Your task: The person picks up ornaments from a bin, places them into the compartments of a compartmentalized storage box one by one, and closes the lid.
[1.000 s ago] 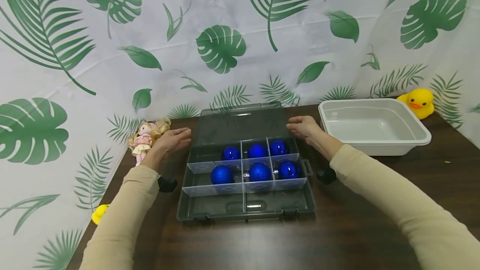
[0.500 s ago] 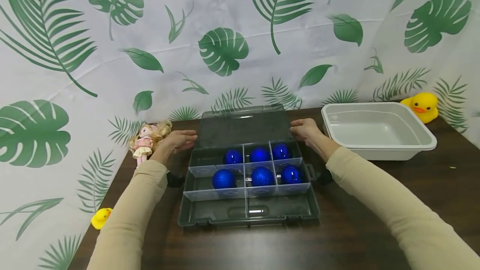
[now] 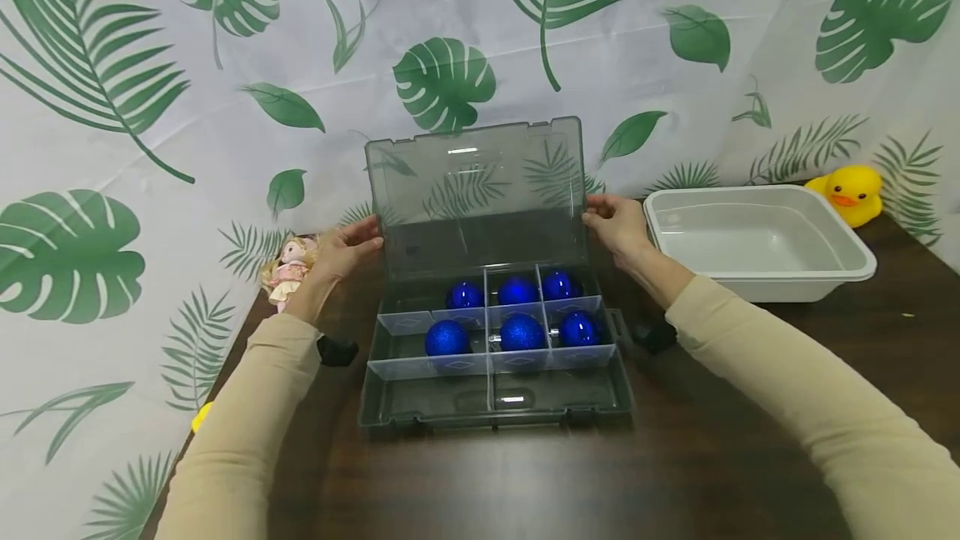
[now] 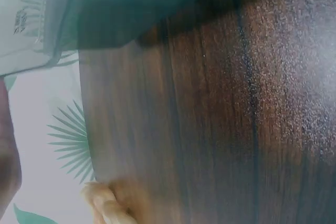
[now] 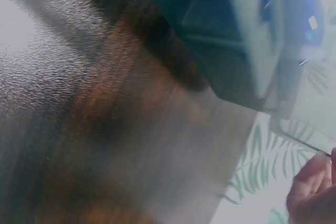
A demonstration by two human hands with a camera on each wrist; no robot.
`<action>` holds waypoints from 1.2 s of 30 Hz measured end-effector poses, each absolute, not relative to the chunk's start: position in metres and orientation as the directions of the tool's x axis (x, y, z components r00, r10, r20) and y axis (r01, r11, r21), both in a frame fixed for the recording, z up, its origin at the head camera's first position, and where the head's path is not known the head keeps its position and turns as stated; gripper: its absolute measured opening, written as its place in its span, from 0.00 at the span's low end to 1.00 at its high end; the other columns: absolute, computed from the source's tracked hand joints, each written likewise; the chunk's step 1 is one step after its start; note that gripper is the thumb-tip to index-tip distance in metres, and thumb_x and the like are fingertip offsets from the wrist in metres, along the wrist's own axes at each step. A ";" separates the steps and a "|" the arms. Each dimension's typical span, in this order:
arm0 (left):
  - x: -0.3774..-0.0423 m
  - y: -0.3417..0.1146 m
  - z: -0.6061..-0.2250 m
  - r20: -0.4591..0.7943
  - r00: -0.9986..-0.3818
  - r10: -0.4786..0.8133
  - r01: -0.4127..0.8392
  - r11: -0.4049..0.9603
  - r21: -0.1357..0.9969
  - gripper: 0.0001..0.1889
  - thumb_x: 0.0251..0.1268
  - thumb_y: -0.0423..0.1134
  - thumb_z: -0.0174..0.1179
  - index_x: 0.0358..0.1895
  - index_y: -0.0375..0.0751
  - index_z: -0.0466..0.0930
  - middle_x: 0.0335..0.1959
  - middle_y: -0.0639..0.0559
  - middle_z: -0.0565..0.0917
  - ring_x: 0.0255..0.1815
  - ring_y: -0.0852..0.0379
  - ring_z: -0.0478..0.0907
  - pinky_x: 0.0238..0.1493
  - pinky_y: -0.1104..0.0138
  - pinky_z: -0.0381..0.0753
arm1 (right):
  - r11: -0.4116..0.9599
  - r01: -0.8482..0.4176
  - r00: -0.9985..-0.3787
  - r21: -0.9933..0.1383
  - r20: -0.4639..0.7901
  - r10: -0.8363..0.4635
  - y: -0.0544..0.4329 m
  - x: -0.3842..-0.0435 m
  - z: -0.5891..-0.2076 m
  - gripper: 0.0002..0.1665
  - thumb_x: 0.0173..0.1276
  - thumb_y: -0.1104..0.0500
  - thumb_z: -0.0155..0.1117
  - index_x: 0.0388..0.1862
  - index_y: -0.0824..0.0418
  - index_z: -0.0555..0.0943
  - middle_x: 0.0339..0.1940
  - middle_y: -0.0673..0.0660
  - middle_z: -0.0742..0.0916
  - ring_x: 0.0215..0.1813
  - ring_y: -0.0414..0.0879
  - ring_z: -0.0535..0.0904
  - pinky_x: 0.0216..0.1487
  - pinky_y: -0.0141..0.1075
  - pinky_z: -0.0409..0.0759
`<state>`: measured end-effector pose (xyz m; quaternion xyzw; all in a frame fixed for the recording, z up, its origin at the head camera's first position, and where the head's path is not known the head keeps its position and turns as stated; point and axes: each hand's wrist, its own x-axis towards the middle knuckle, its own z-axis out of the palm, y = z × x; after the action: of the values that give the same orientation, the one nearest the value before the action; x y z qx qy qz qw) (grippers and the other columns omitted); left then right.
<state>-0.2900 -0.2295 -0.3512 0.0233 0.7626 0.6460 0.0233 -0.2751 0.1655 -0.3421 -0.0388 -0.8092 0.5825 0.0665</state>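
Observation:
A grey see-through plastic organizer box (image 3: pixel 427 394) lies on the dark table, its hinged lid (image 3: pixel 480 190) tilted up at the back. My left hand (image 3: pixel 337 257) holds the lid's left edge, fingers and thumb at the rim. At the right edge of the lid, my right hand (image 3: pixel 622 232) pinches the rim; in the right wrist view, fingertips (image 5: pixel 310 174) meet that edge. Several blue Christmas baubles (image 3: pixel 522 332), some glittery and some shiny, sit in the back and middle rows of divided compartments. Only a sliver of the left hand (image 4: pixel 8 166) shows in the left wrist view.
To the right stands a pale grey plastic tub (image 3: pixel 757 273), with a yellow rubber duck (image 3: pixel 855 194) behind its corner. A blond doll (image 3: pixel 288 269) is beside my left hand. Another yellow toy (image 3: pixel 201 417) peeks past the left sleeve. A leaf-print cloth (image 3: pixel 300 15) hangs behind the table.
The lid lay back flat a second ago and is now raised to a steep slant. Both hands have come in to its sides and moved up with it. The baubles stay in their compartments.

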 end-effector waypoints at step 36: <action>-0.180 -0.229 -0.369 -0.096 -0.960 0.263 0.039 0.466 0.884 0.35 0.72 0.48 0.49 0.75 0.38 0.45 0.76 0.45 0.46 0.76 0.44 0.39 0.72 0.46 0.46 | 0.515 -0.250 -0.837 -0.820 -0.084 -0.540 0.223 -0.203 -0.376 0.50 0.66 0.46 0.60 0.77 0.51 0.43 0.78 0.59 0.44 0.76 0.63 0.40 0.66 0.68 0.46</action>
<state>-0.1798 -0.2293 -0.3688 0.0889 0.8491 0.5089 0.1100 -0.2026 0.2235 -0.3764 0.2313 -0.8543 0.4346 -0.1667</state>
